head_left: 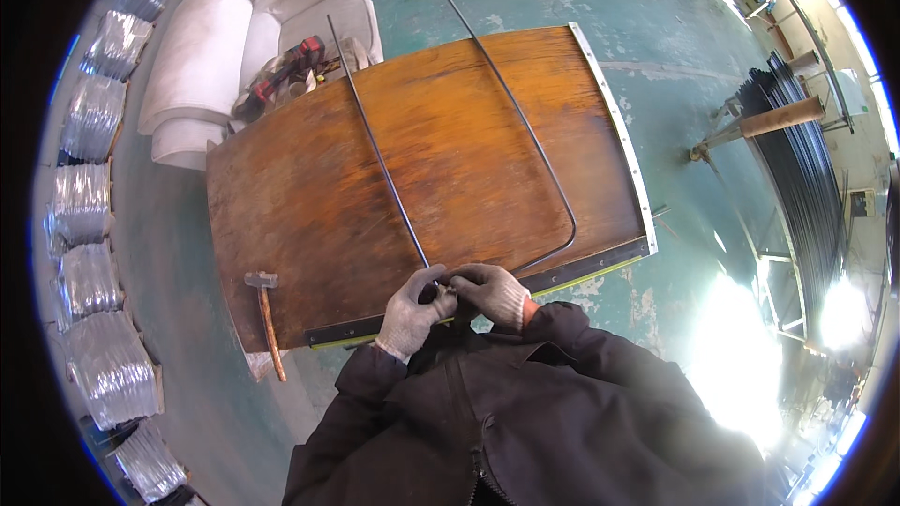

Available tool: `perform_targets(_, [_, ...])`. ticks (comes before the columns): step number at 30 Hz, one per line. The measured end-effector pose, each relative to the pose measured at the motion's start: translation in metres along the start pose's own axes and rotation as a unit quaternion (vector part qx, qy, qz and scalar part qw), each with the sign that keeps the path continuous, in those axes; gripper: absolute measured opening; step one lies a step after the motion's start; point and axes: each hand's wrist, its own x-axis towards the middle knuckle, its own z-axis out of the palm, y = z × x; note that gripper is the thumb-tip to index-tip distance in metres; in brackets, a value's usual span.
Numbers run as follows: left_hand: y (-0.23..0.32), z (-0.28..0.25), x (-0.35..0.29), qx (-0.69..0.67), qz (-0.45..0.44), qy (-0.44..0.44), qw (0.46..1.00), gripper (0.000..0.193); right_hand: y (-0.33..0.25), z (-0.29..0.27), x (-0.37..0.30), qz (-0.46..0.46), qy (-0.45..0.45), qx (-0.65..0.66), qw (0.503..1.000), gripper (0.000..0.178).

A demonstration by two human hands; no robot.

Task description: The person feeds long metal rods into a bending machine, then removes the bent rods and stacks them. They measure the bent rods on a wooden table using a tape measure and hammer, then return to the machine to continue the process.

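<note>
A thin, dark metal rod (525,117) lies over the table, with two long legs reaching past its far edge. One rounded bend shows at the near right; the near left part is hidden by my hands. My left hand (412,309), in a pale knit work glove, is closed at the near end of the left leg. Against it, my right hand (492,293), gloved too, is closed where the rod's near side comes in. The fingertips of both hands meet, and what lies between them is hard to make out.
The brown wooden tabletop (300,215) has metal strips along its right and near edges. A hammer (267,323) overhangs the near left edge. Behind stands a white sofa (211,47) with a red and black power tool (286,75). Dark rods (802,178) fill a rack at right; wrapped bundles (112,365) line the left.
</note>
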Motion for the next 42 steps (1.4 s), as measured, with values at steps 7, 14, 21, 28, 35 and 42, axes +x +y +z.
perform_targets(7, [0.009, -0.016, 0.005, 0.106, -0.008, -0.059, 0.993, 0.055, 0.003, 0.008, -0.011, -0.033, -0.031, 0.024, 0.999, 0.042])
perform_targets(14, [0.013, 0.005, 0.002, 0.197, 0.093, -0.041, 0.975, 0.056, -0.012, 0.010, -0.012, -0.041, 0.090, -0.086, 0.991, 0.038])
perform_targets(21, [-0.005, 0.010, 0.008, 0.027, -0.040, -0.056, 0.997, 0.048, 0.002, 0.003, -0.004, -0.019, 0.051, -0.082, 0.995, 0.040])
perform_targets(28, [-0.007, 0.015, 0.008, 0.023, -0.080, -0.059, 0.995, 0.043, 0.010, -0.002, -0.003, -0.012, 0.026, -0.095, 0.995, 0.039])
perform_targets(35, [-0.004, 0.014, 0.010, 0.237, -0.011, 0.021, 0.971, 0.042, -0.009, -0.033, -0.023, -0.043, 0.062, -0.051, 0.996, 0.032])
perform_targets(42, [-0.022, -0.041, 0.004, 0.363, -0.098, 0.127, 0.918, 0.039, -0.010, -0.168, -0.012, -0.019, 0.273, 0.004, 0.962, 0.033])
